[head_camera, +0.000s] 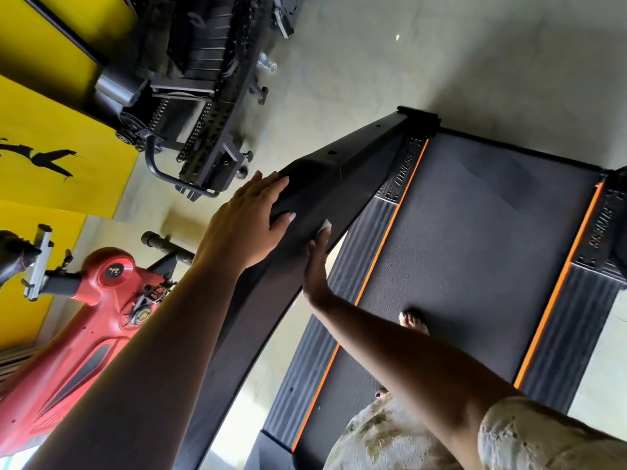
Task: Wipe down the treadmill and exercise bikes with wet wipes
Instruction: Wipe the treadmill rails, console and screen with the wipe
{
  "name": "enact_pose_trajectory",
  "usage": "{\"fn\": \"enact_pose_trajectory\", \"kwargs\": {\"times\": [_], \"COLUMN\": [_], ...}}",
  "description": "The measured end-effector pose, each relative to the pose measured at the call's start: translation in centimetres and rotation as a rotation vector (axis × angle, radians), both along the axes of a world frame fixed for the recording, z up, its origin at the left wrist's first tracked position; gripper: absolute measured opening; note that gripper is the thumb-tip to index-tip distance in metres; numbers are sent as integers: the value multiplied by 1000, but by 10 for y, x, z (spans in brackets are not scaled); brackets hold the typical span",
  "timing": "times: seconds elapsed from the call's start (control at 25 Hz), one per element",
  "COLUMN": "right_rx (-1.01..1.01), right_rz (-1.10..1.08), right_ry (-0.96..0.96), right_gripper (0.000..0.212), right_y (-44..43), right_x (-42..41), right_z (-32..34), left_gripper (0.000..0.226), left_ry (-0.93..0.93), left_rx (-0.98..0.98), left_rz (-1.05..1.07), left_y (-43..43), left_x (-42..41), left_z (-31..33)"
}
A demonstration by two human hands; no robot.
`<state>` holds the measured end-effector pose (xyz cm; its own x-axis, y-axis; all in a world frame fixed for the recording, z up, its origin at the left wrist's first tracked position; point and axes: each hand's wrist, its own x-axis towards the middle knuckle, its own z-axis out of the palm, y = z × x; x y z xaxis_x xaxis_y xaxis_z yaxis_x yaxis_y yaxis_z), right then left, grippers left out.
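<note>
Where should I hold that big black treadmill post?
Probably its wide upper stretch, from above, like the left hand laid over it. The post slants and its top face is broad and flat, so a palm sits well. The right hand presses a wipe on its side.

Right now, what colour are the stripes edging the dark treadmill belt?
Orange stripes; head view shows best.

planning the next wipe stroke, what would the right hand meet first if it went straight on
More of the treadmill upright: the right hand, pressing a wipe on it, points along its side toward the base bracket. Probably nothing else intervenes; depth is unclear.
</note>
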<state>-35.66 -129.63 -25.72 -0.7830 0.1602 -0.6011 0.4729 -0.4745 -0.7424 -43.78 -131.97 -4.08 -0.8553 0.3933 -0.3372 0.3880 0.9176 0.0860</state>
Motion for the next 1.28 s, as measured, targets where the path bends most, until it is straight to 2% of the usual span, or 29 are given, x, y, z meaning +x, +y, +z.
{"fn": "enact_pose_trajectory", "kwargs": {"times": [0.08, 0.24, 0.36, 0.56, 0.68, 0.76, 0.84, 0.92, 1.08, 1.16, 1.2, 1.28], "right_rx": [-11, -15, -102, -223, -144, -167, -4, 167, 456, 590, 572, 424], "right_rz": [125, 119, 43, 30, 121, 97, 31, 25, 278, 352, 349, 264], "right_ry": [-22, -52, -103, -42, -22, -65, -39, 67, 520, 657, 622, 402], "right_gripper": [92, 112, 95, 57, 59, 68, 78, 69, 64, 64, 65, 73], "right_y": [-22, -4, 16, 25, 24, 35, 48, 45, 6, -8, -3, 13], "right_x": [25, 23, -19, -6, 9, -16, -37, -33, 51, 77, 72, 39], "right_z": [-21, -44, -82, 7, 1, -22, -12, 20, 60, 53, 52, 48], "left_gripper": [60, 58, 56, 56, 55, 55, 55, 54, 54, 53, 53, 53], "left_ry": [-15, -20, -12, -12, -17, -24, -24, -19, -10, -15, -16, -15], "left_rx": [8, 27, 40, 13, 18, 25, 23, 17, -7, -9, -8, 2], "left_rz": [3, 0, -3, -11, -8, -3, -2, 1, -4, -1, 0, 5], "left_y": [-2, -5, -6, -5, -5, -5, -5, -4, -4, -3, -3, -1], "left_x": [0, -4, -4, -3, -4, -4, -4, -3, -4, -3, -2, -1], "left_z": [-1, -6, -8, -6, -6, -6, -6, -6, -5, -4, -3, -2]}}
